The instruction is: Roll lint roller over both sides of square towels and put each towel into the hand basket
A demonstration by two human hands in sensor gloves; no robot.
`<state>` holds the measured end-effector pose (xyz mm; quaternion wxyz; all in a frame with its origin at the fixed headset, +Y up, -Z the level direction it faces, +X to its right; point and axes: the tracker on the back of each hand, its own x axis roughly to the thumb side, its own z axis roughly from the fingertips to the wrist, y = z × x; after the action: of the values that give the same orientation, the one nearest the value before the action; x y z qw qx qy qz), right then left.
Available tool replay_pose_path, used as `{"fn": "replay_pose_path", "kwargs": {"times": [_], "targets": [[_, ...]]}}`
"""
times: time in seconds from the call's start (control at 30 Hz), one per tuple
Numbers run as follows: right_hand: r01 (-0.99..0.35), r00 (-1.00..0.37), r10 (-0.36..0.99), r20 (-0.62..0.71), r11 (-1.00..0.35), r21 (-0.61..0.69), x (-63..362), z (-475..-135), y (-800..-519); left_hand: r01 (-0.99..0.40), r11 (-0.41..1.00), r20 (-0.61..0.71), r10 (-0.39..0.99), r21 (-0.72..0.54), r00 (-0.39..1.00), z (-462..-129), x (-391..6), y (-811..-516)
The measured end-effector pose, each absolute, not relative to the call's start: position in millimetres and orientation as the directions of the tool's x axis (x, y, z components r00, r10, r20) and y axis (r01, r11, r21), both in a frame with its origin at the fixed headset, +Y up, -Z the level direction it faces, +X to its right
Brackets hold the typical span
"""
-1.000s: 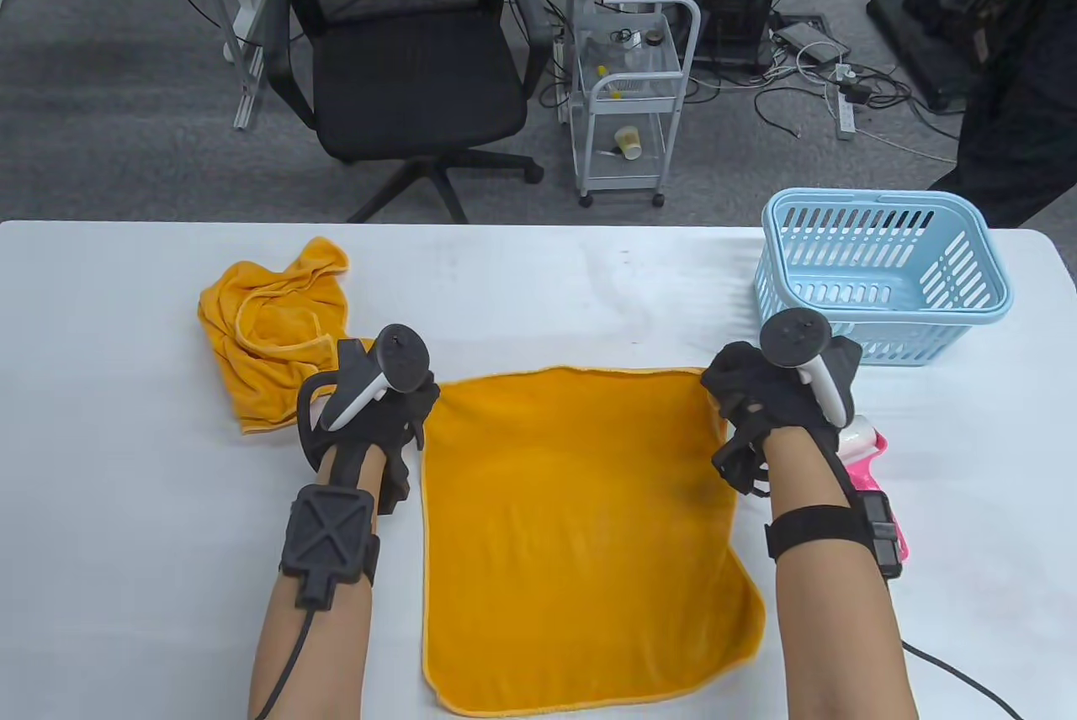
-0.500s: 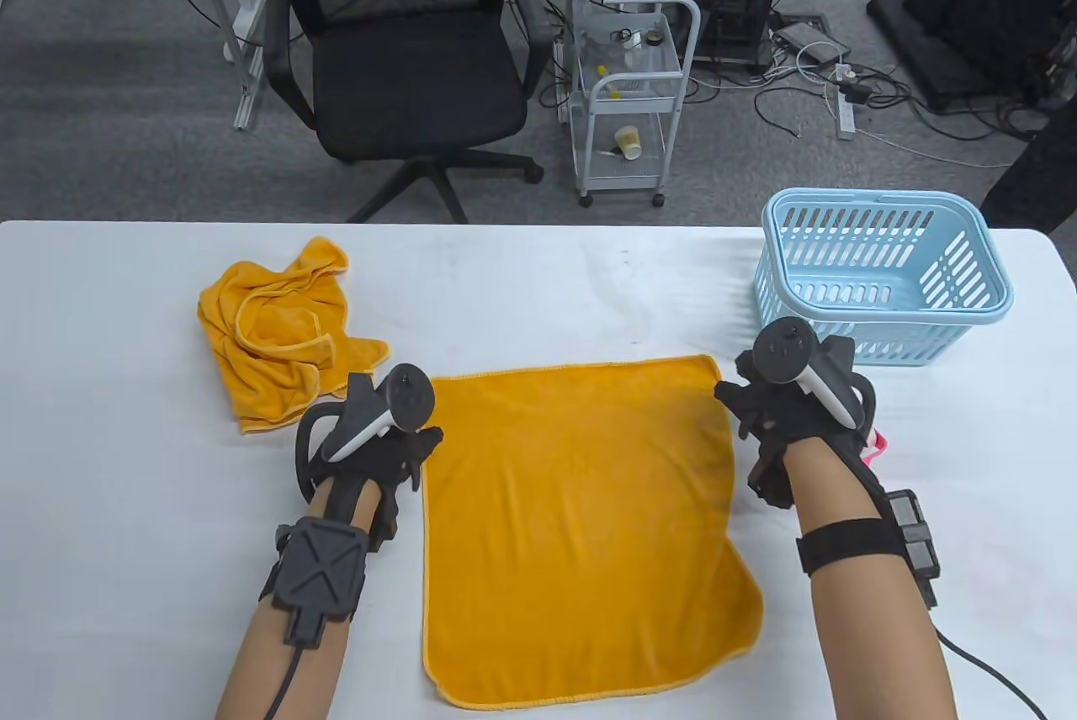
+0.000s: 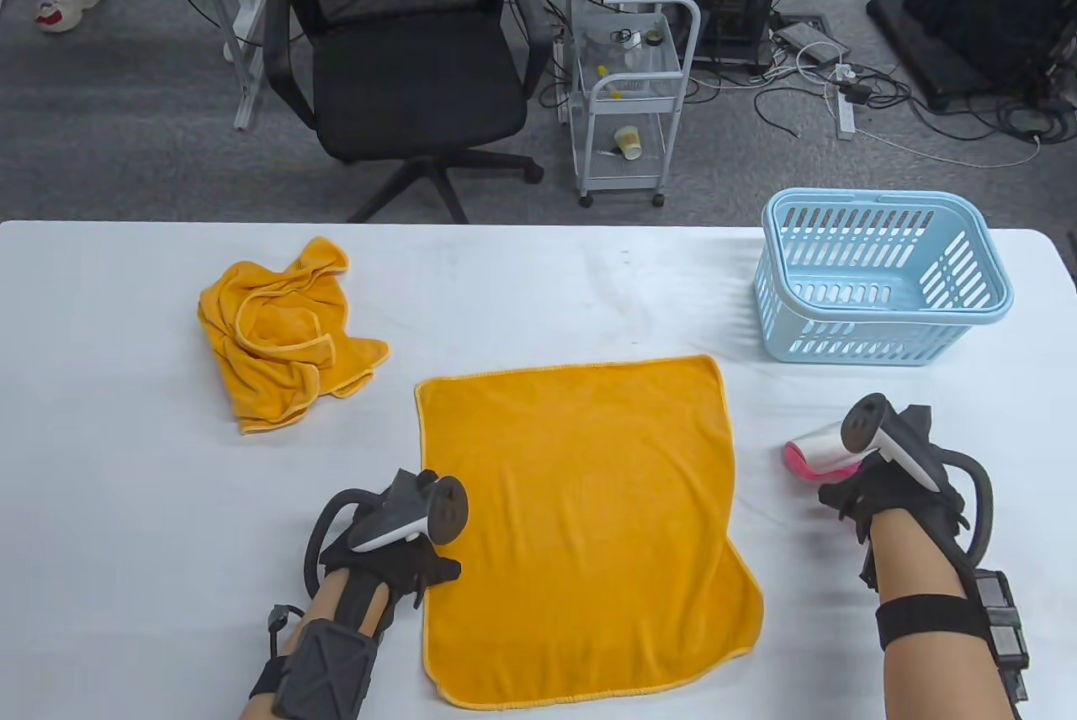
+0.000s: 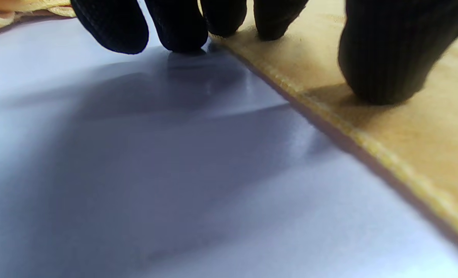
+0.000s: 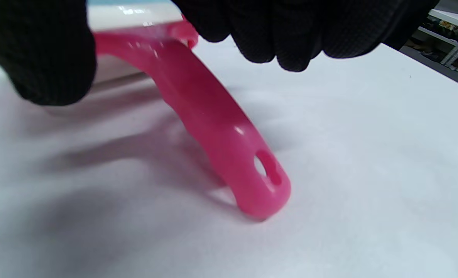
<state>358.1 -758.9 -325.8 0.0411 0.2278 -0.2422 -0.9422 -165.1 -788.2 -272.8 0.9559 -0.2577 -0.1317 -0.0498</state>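
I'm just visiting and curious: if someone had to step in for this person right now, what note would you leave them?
Left hand: fingertips press the near-left edge of the flat towel, holding it down.
Right hand: over the pink lint roller, right of the towel; the handle end touches the table and a firm grip is not yet clear.
Crumpled towel lies far left. Basket stands far right and looks empty.
Done: one towel spread flat.
Left: roll both sides of each towel, then put each into the basket.
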Motion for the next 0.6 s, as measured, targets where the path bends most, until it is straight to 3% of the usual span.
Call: {"fn": "replay_pose_path", "kwargs": {"times": [0.17,0.33,0.43,0.6], "targets": [[-0.057,-0.862,-0.123,-0.491,-0.94,0.335,359.8,-325.9,-774.6,0.155,0.866,0.28,-0.017,-0.476,0.96,-272.9,-166.6,-787.7],[-0.077,-0.854,-0.096,-0.512,-0.949,0.306,352.8,-327.3,-766.3,0.166,0.866,0.29,-0.025,-0.472,0.957,-274.1,-166.8,-788.9],[-0.071,-0.892,-0.071,-0.446,-0.954,0.292,330.5,-334.9,-746.7,0.166,0.862,0.299,-0.017,-0.478,0.954,-275.0,-167.9,-788.5],[-0.032,-0.974,-0.024,-0.224,-0.97,0.242,254.4,-353.9,-716.8,0.137,0.87,0.302,0.014,-0.473,0.953,-274.9,-172.8,-786.3]]}}
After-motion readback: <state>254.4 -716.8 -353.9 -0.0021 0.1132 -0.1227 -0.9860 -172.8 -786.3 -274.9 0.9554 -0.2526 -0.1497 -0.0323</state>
